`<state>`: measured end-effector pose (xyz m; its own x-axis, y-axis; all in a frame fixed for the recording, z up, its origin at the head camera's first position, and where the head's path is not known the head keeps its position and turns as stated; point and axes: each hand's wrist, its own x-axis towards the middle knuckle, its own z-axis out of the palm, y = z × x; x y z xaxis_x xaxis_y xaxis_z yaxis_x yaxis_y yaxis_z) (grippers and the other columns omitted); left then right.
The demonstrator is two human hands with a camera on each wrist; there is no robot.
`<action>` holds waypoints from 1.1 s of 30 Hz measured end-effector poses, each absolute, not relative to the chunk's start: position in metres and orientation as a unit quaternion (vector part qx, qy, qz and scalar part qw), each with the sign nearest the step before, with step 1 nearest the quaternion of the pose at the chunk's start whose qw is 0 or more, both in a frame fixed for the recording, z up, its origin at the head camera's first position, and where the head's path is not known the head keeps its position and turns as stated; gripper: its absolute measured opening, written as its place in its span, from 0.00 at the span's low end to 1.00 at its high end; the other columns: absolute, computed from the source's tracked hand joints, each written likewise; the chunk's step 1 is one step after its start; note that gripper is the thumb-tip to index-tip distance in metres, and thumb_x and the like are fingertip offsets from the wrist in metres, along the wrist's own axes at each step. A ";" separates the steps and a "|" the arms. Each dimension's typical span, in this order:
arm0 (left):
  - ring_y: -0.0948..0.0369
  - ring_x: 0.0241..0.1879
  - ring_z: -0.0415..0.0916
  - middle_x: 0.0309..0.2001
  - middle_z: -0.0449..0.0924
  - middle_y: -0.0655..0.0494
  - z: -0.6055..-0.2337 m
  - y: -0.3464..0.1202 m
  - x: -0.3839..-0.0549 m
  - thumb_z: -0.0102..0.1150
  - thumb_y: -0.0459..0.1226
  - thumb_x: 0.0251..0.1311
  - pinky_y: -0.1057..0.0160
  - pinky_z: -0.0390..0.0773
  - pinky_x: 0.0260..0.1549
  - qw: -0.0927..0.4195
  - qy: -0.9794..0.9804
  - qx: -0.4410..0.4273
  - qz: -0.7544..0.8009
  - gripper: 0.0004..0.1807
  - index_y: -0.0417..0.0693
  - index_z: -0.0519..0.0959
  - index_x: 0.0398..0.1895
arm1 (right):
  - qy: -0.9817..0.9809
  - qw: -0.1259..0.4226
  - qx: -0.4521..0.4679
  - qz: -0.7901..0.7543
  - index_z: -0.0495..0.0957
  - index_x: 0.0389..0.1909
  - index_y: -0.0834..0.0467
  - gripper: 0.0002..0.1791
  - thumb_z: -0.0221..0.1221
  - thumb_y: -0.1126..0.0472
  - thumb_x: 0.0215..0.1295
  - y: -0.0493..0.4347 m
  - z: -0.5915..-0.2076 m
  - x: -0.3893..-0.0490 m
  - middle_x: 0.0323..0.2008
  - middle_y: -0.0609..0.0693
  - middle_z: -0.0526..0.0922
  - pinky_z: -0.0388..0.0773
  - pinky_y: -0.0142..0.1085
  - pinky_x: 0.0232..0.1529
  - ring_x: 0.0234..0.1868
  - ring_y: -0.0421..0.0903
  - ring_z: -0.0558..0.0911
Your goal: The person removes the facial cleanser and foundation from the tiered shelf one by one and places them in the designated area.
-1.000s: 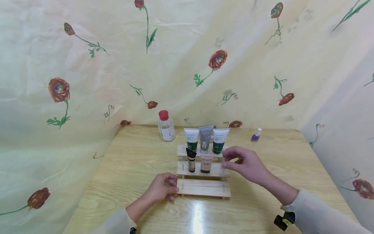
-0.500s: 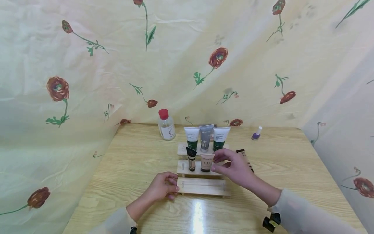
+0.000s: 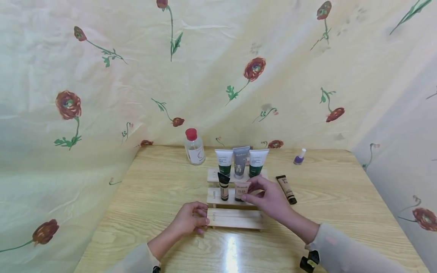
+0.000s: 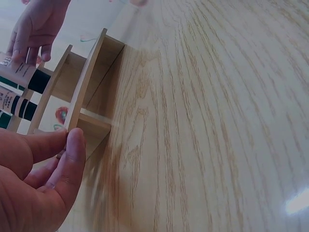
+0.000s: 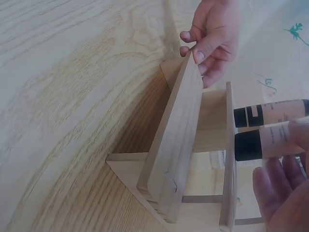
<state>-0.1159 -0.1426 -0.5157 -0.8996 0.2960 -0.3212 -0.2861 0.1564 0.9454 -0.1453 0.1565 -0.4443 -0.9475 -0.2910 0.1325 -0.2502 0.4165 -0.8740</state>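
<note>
A small three-tier wooden display rack [image 3: 235, 222] stands on the table. At the left end of its lowest board, my left hand [image 3: 189, 219] pinches the edge between thumb and fingers. A pinkish BB cream tube [image 3: 241, 187] with a dark cap stands cap-down on the middle tier. My right hand [image 3: 269, 198] grips this tube from the right, thumb in front and fingers at its side. Left of it stands a slim black-and-beige tube [image 3: 224, 187]. On the top tier are two white-and-green tubes, one left [image 3: 224, 161], one right [image 3: 258, 161], around a grey tube [image 3: 240, 161].
Another black-and-beige tube [image 3: 286, 189] lies on the table right of the rack. Farther back stands a purple nail polish bottle [image 3: 299, 157] with a white cap. A clear bottle with a red cap [image 3: 195, 149] stands behind the rack's left side. Flowered cloth hangs behind the table.
My right hand has moved left from the rack's right end to the BB cream tube and now grips it. The lying tube has come into view. My left hand has stayed put.
</note>
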 end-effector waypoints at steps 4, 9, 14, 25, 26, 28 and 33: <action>0.55 0.29 0.84 0.42 0.78 0.43 -0.516 -0.142 -0.115 0.68 0.21 0.56 0.58 0.91 0.26 0.224 0.725 0.004 0.651 0.26 0.27 0.73 0.59 | 0.845 0.009 -0.165 -0.509 0.81 0.44 0.51 0.16 0.75 0.61 0.57 0.155 -0.445 -0.144 0.39 0.45 0.87 0.90 0.37 0.39 0.42 0.45 0.86; 0.55 0.29 0.84 0.41 0.77 0.43 -0.515 -0.142 -0.114 0.68 0.20 0.56 0.58 0.91 0.26 0.223 0.726 0.003 0.650 0.26 0.27 0.73 0.59 | 0.848 0.004 -0.165 -0.504 0.81 0.43 0.51 0.15 0.74 0.61 0.59 0.155 -0.445 -0.145 0.38 0.44 0.86 0.89 0.39 0.40 0.42 0.44 0.86; 0.56 0.28 0.84 0.41 0.77 0.43 -0.514 -0.142 -0.114 0.67 0.20 0.56 0.58 0.90 0.26 0.223 0.726 -0.001 0.650 0.26 0.27 0.73 0.59 | 0.847 0.000 -0.166 -0.504 0.81 0.42 0.50 0.14 0.74 0.61 0.59 0.156 -0.447 -0.145 0.37 0.43 0.86 0.89 0.37 0.39 0.42 0.44 0.86; 0.54 0.30 0.84 0.42 0.77 0.42 -0.512 -0.141 -0.113 0.67 0.21 0.58 0.55 0.91 0.26 0.220 0.737 0.010 0.639 0.26 0.27 0.73 0.60 | 0.840 -0.036 -0.165 -0.515 0.82 0.42 0.51 0.12 0.74 0.58 0.60 0.177 -0.435 -0.140 0.39 0.47 0.87 0.88 0.36 0.36 0.40 0.42 0.86; 0.54 0.30 0.84 0.42 0.77 0.42 -0.512 -0.141 -0.113 0.67 0.21 0.58 0.54 0.91 0.26 0.220 0.738 0.009 0.638 0.26 0.27 0.73 0.60 | 0.840 -0.040 -0.166 -0.516 0.82 0.43 0.51 0.12 0.73 0.58 0.61 0.181 -0.433 -0.140 0.39 0.47 0.87 0.88 0.35 0.35 0.39 0.42 0.86; 0.54 0.30 0.84 0.42 0.78 0.42 -0.512 -0.141 -0.112 0.67 0.21 0.58 0.54 0.91 0.27 0.220 0.738 0.009 0.638 0.26 0.27 0.73 0.60 | 0.840 -0.049 -0.166 -0.515 0.82 0.44 0.53 0.12 0.73 0.59 0.62 0.192 -0.431 -0.141 0.40 0.48 0.87 0.88 0.34 0.36 0.39 0.41 0.85; 0.54 0.29 0.84 0.42 0.78 0.43 -0.511 -0.141 -0.113 0.68 0.22 0.57 0.55 0.91 0.27 0.222 0.737 0.004 0.638 0.26 0.27 0.73 0.60 | 0.849 -0.061 -0.142 -0.505 0.83 0.49 0.57 0.12 0.70 0.60 0.66 0.221 -0.424 -0.146 0.42 0.53 0.87 0.87 0.30 0.39 0.41 0.38 0.85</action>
<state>-0.1131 -0.1413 -0.5114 -0.9018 0.2891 -0.3212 -0.2767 0.1847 0.9430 -0.1460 0.2210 -0.4239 -0.9519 -0.1802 0.2479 -0.3038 0.4497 -0.8399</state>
